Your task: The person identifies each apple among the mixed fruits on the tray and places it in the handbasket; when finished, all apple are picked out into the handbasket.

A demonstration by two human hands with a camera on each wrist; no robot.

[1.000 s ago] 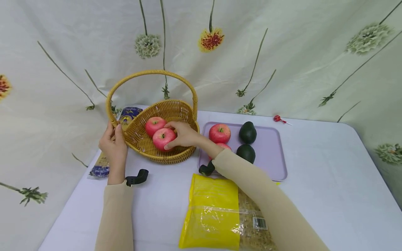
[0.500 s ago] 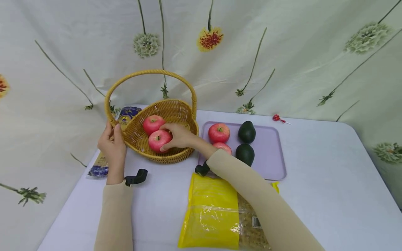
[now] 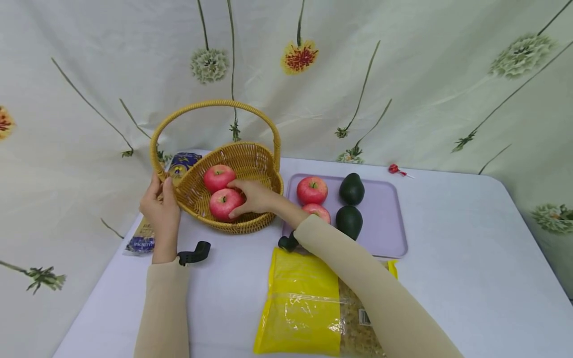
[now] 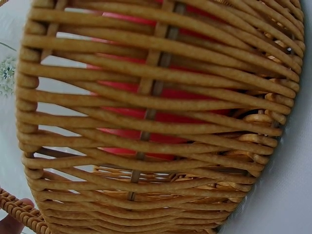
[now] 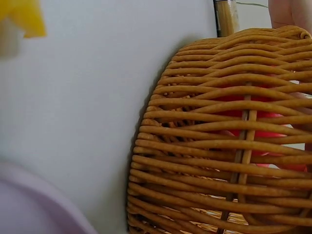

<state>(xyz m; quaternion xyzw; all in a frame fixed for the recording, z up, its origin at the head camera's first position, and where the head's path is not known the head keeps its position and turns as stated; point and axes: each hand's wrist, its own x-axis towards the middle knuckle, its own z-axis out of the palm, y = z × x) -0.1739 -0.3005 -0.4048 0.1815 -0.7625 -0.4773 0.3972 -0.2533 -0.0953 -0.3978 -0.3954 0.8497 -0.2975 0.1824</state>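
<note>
A woven wicker basket (image 3: 250,161) with a tall arched handle stands at the back left, with two red apples inside. My left hand (image 3: 162,209) holds the left foot of the handle, thumb in front. Inside the basket, my right hand (image 3: 257,196) has thumb and fingers round the right side of the front apple (image 3: 224,205). The other apple (image 3: 219,177) lies just behind it. Through the weave in both wrist views, red apple skin (image 4: 170,102) shows. The right fingers are mostly hidden behind the wicker in the right wrist view.
Right of the basket, a lilac tray (image 3: 385,219) bears two apples and dark avocados (image 3: 352,189). A yellow bag (image 3: 304,303) lies in front, partly under the right forearm. A spaghetti packet (image 3: 142,241) lies left of the basket; a lollipop (image 3: 394,169) lies behind the tray.
My right hand and the front apple have moved slightly left within the basket, with the rear apple shifting a little left too. The left hand stays on the handle.
</note>
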